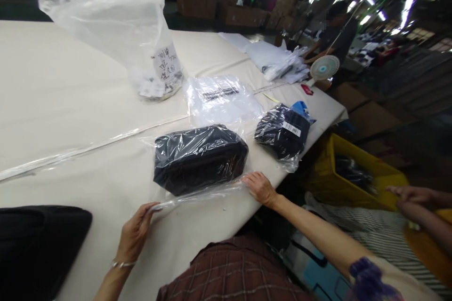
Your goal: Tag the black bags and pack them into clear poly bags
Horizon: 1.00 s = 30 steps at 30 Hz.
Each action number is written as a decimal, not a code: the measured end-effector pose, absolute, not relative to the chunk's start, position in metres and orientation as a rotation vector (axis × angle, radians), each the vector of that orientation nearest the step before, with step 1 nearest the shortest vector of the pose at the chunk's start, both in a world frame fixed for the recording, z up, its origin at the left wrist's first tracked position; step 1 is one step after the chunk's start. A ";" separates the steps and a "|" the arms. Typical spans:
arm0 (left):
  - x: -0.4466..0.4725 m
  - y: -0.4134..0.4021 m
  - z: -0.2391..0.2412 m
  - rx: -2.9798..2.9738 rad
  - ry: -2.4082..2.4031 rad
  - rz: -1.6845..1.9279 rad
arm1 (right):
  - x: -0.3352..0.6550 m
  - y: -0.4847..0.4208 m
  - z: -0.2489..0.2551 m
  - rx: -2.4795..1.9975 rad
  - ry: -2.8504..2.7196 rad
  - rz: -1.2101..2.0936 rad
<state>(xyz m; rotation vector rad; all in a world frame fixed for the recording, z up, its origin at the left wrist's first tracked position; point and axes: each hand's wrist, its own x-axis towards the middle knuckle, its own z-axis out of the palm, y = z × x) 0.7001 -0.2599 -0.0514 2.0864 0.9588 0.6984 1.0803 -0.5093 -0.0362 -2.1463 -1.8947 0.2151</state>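
A black item [201, 162], perhaps a folded bag or pouch, lies on the table inside a clear plastic bag [208, 194]. My left hand [137, 225] pinches the near left corner of that plastic bag. At its near right corner, my right hand [260, 188] has its fingers closed on the same edge, which runs fairly straight between both hands. Just beyond my right hand is a second wrapped black item [282, 132] with a white barcode label [291, 129]. Behind the first item sits a stack of flat clear plastic bags [226, 103] with printed text.
A tall translucent sack [116, 23] with a handwritten label stands on the cream table [88, 117]. Black material [38, 249] lies at near left. A small fan [325, 67] and a yellow crate [332, 178] are to the right. Another person's hands [413, 195] show at far right.
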 end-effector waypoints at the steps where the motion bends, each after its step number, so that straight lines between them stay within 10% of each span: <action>1: 0.701 -0.259 -0.050 2.059 0.975 0.684 | 1.086 -0.518 -0.038 -2.165 -1.790 0.171; 22: 0.773 -0.254 0.017 1.673 1.766 1.189 | 1.132 -0.434 -0.033 -1.822 -0.555 -0.036; 30: 0.788 -0.205 -0.032 1.853 1.777 0.748 | 1.154 -0.403 -0.063 -2.070 -0.691 0.094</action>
